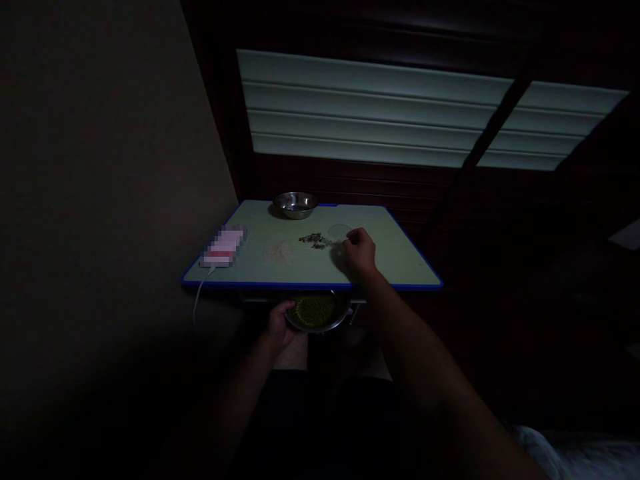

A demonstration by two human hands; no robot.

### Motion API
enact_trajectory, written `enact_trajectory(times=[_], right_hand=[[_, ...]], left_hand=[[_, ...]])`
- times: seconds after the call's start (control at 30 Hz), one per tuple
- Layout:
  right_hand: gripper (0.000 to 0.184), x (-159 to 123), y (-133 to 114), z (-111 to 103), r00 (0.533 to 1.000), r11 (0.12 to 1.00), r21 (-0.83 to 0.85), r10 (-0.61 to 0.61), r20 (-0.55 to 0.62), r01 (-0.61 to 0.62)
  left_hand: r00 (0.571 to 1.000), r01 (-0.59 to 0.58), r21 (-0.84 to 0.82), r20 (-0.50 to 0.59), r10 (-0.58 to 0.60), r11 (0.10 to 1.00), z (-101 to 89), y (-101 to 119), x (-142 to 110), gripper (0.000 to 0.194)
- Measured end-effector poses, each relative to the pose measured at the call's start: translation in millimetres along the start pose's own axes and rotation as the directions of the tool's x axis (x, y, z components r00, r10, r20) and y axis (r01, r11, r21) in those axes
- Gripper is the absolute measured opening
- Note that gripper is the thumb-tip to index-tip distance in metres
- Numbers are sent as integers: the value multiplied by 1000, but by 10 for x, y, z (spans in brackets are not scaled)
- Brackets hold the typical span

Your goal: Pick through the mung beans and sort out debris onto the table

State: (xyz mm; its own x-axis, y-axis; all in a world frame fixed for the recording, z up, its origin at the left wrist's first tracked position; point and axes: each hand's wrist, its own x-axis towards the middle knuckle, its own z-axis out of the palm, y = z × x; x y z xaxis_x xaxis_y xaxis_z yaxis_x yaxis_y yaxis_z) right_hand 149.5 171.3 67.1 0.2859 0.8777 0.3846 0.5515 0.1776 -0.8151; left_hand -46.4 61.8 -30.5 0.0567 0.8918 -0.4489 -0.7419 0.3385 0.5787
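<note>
Dim tabletop [400, 260] below right hand [361, 252], fingertips [351, 235] unclear.

A shiny, round metal bowl [330, 329] of small green grains [315, 310] is held roughly level at lower centre; mid-frame, dark bits [314, 239] lie loosely scattered beside a clear, round object [340, 231].

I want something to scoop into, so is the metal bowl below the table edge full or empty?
Not empty: green grains cover the inside of the bowl held by the left hand.
</note>
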Motion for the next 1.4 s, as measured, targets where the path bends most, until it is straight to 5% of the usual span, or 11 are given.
enact_trajectory(times=[0.23,0.47,1.4], right_hand=[[24,-9,4,-13,997,988,-134,77,-27,-80],[23,-14,25,-2,999,976,-214,39,23,-34],[18,-16,-84,-44,995,976,-200,98,35,-89]], left_hand=[[999,4,-9,34,-3,1000,-68,-19,57,27],[1000,-12,20,-6,12,1000,-17,-12,27,22],[1000,9,-6,19,-9,1000,-23,-4,19,25]])
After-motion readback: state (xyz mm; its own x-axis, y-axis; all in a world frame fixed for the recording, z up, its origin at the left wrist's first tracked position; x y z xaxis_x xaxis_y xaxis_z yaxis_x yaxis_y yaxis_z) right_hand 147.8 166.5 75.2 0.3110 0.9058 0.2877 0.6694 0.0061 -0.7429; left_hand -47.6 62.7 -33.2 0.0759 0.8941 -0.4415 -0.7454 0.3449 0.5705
